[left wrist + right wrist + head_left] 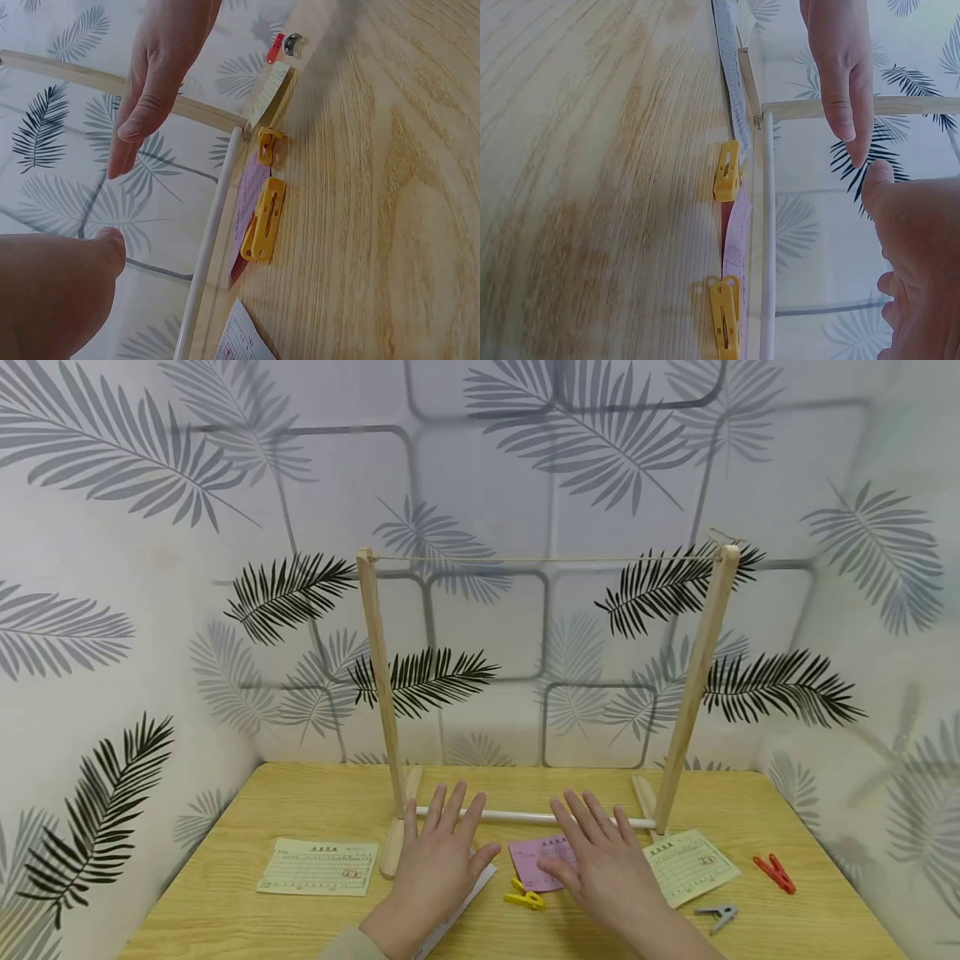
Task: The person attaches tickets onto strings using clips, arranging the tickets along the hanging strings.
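Observation:
Both hands hover palm down above the table with fingers extended, holding nothing. In the head view the left hand point(438, 868) is over a white slip point(459, 917), partly covering it. The right hand point(609, 870) overlaps a pink slip point(528, 864) and borders a pale green slip point(693, 867). Between the hands lies a yellow clothespin point(527, 897). A second yellow clothespin point(266, 221) shows in the left wrist view; in the head view only one is visible. Farther right are a grey clothespin point(720, 915) and a red clothespin point(776, 873). Another pale green slip point(318, 866) lies at the left.
Behind the hands stands a wooden frame with a left post point(384, 685) and a right post point(697, 685). A thin string point(540, 560) joins their tops, and a white rod point(517, 816) joins them low down. Leaf-patterned walls point(495, 468) surround the wooden table point(225, 927).

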`<state>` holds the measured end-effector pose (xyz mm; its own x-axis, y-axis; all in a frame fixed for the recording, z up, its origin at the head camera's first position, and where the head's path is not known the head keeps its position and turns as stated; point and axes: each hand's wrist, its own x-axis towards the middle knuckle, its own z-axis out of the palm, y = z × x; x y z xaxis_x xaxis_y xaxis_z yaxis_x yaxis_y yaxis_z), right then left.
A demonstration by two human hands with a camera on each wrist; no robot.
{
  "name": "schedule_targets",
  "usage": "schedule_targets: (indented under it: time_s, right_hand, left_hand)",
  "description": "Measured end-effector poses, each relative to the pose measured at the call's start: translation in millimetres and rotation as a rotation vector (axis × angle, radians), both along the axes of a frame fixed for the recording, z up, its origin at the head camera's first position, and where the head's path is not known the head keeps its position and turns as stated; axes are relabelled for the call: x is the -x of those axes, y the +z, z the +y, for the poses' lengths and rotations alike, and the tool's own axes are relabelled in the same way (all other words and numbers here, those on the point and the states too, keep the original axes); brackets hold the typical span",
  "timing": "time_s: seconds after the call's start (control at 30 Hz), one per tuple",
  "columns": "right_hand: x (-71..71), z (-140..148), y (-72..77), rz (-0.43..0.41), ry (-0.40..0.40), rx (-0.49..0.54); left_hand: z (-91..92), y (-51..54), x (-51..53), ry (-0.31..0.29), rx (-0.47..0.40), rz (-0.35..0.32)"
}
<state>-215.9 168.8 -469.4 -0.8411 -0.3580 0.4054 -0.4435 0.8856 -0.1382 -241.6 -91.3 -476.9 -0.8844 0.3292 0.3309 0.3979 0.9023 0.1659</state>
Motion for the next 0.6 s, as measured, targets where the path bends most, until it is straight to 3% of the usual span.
schedule_targets:
  time_s: [0.3,0.6]
  right_hand:
    - [1.1,-2.8,2.1,-0.017,0.002,0.003]
    - [2.8,-1.7,0.0,-0.035,0.009,0.026]
  left_hand:
    - [-0.8,2.5,1.4,0.008,0.032,0.004]
    - [-0.8,5.5,1.9,-0.004,-0.005,0.0]
